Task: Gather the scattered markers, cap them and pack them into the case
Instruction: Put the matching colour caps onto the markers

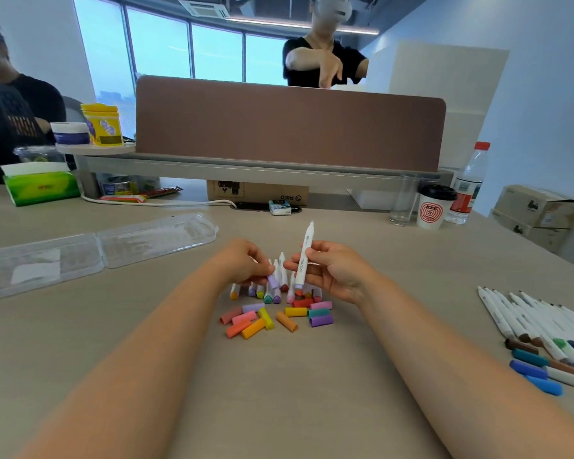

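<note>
The tabletop [279, 392] is taken up toward its far left corner by a clear plastic case [96, 253], laid open with both halves flat; no marker can be made out in it. Along the right edge a row of white markers [527, 323] is laid out, with dark caps [537, 366] just beside their near ends. At the middle of the tabletop a heap of uncapped markers [280, 276] is partly hidden beneath the hands. Loose pastel caps [272, 319] are scattered just beside it, toward the near edge.

One white marker [304, 256] is gripped about mid-barrel by the curled fingers and thumb of the right hand [335, 270]. Its long axis is held nearly upright. The fine tip is pointed up and away, and the lilac end is pointed down at the heap. A lilac cap [272, 281] is pinched by the left hand [246, 263] and held just left of that lower end, close to it but apart.

Capping is judged to be the step in hand, and packing is not yet begun. The coming move is judged to turn on the cap lying left of the marker's lower end and about level with it. The cap's mouth would have to be lined up with the barrel's axis before being pushed on. Which way the mouth faces cannot be told. Of the two hands, the left is the nearer to the case.
</note>
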Demonstrator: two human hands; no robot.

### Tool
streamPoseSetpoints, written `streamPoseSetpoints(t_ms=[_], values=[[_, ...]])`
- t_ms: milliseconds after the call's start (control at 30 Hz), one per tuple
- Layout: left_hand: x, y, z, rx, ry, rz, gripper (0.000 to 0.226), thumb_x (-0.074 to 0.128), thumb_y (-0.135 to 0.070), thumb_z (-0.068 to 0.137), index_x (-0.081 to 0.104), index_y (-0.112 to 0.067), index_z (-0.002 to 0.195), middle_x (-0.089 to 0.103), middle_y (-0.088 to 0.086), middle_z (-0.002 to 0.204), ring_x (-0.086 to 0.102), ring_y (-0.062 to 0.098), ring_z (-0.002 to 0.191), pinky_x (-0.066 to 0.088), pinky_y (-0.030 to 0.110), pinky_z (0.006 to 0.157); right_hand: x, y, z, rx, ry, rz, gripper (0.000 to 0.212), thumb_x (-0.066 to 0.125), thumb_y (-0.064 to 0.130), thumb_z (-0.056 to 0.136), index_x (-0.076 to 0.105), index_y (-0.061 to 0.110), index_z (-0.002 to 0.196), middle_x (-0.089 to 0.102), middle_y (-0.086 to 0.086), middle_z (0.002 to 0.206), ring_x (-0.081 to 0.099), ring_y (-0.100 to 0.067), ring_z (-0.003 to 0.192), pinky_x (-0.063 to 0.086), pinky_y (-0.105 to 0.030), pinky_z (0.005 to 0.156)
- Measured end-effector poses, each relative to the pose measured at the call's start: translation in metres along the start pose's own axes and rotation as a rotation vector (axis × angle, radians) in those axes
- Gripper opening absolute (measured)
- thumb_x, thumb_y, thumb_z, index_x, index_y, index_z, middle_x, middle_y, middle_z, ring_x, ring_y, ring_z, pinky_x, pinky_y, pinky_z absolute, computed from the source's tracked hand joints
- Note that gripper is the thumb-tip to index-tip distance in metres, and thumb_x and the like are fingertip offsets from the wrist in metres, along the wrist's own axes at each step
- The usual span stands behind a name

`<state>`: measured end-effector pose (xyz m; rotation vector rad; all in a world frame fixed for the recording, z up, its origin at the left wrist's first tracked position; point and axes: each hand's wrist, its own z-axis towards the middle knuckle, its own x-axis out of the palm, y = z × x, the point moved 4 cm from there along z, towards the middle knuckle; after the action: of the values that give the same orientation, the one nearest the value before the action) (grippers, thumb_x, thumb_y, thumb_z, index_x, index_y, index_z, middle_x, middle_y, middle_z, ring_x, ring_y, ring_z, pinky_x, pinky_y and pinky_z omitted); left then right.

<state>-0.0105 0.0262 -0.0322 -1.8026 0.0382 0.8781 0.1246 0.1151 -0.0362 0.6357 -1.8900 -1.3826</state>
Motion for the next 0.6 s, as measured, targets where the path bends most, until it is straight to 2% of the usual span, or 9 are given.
streamPoseSetpoints(t_ms=[67, 167, 200, 333, 367, 433, 500, 600], values=[[-0.007, 0.009, 0.0, -0.026, -0.035, 0.07, 0.012, 0.067, -0.014, 0.084, 0.06, -0.009, 0.076, 0.063, 0.003, 0.065, 0.059, 0.008, 0.055, 0.049, 0.018, 0.055, 0.01, -0.003, 0.006, 0.025, -0.001, -0.044, 0.026, 0.04, 0.004, 0.098, 0.045, 0.0, 0.124, 0.066, -0.014, 0.094, 0.07, -0.02, 0.076, 0.059, -0.031, 0.065], [-0.018, 0.019, -0.002, -0.047, -0.058, 0.116, 0.013, 0.065, -0.012, 0.085, 0.061, -0.009, 0.073, 0.062, -0.003, 0.049, 0.057, 0.004, 0.044, 0.046, 0.013, 0.045, 0.021, -0.009, 0.013, 0.037, 0.006, -0.087, 0.024, 0.04, 0.004, 0.099, 0.046, 0.0, 0.121, 0.065, -0.012, 0.092, 0.071, -0.015, 0.067, 0.058, -0.032, 0.062], [-0.021, 0.021, -0.003, -0.051, -0.062, 0.118, 0.012, 0.063, -0.011, 0.086, 0.061, -0.01, 0.074, 0.062, -0.004, 0.05, 0.057, 0.003, 0.044, 0.046, 0.012, 0.045, 0.023, -0.011, 0.015, 0.035, 0.002, -0.096, 0.023, 0.041, 0.004, 0.098, 0.046, 0.001, 0.12, 0.065, -0.011, 0.092, 0.071, -0.015, 0.068, 0.059, -0.031, 0.064], [-0.024, 0.026, -0.006, 0.018, -0.039, 0.261, 0.006, 0.065, -0.014, 0.084, 0.068, -0.009, 0.086, 0.064, 0.003, 0.078, 0.055, 0.009, 0.066, 0.045, 0.013, 0.053, 0.027, -0.014, 0.02, 0.021, -0.012, -0.147, 0.012, 0.042, 0.007, 0.098, 0.048, 0.007, 0.109, 0.067, -0.008, 0.091, 0.071, -0.015, 0.07, 0.053, -0.041, 0.077], [-0.021, 0.026, -0.006, 0.061, -0.029, 0.295, 0.007, 0.067, -0.016, 0.082, 0.069, -0.011, 0.087, 0.065, 0.003, 0.082, 0.055, 0.012, 0.071, 0.044, 0.016, 0.057, 0.028, -0.015, 0.019, 0.018, -0.011, -0.154, 0.008, 0.042, 0.007, 0.098, 0.049, 0.009, 0.103, 0.067, -0.008, 0.09, 0.071, -0.014, 0.071, 0.053, -0.041, 0.075], [-0.017, 0.025, -0.01, 0.147, 0.009, 0.343, 0.009, 0.073, -0.022, 0.078, 0.07, -0.015, 0.082, 0.063, 0.002, 0.082, 0.051, 0.013, 0.076, 0.04, 0.02, 0.061, 0.028, -0.017, 0.018, 0.011, -0.002, -0.169, 0.009, 0.043, 0.009, 0.098, 0.05, 0.012, 0.095, 0.068, -0.007, 0.089, 0.071, -0.014, 0.073, 0.054, -0.035, 0.06], [-0.014, 0.024, -0.014, 0.192, 0.089, 0.375, 0.015, 0.077, -0.029, 0.074, 0.071, -0.017, 0.079, 0.063, 0.0, 0.079, 0.051, 0.01, 0.073, 0.04, 0.02, 0.062, 0.029, -0.018, 0.016, 0.0, 0.004, -0.18, 0.009, 0.043, 0.009, 0.098, 0.05, 0.012, 0.095, 0.068, -0.007, 0.089, 0.071, -0.014, 0.074, 0.052, -0.03, 0.048], [-0.008, 0.024, -0.018, 0.224, 0.176, 0.446, 0.019, 0.079, -0.035, 0.07, 0.074, -0.019, 0.078, 0.066, -0.005, 0.076, 0.051, 0.005, 0.068, 0.04, 0.02, 0.064, 0.028, -0.018, 0.015, -0.019, 0.008, -0.163, 0.008, 0.043, 0.009, 0.098, 0.05, 0.011, 0.095, 0.068, -0.007, 0.088, 0.072, -0.013, 0.072, 0.05, -0.028, 0.043]])
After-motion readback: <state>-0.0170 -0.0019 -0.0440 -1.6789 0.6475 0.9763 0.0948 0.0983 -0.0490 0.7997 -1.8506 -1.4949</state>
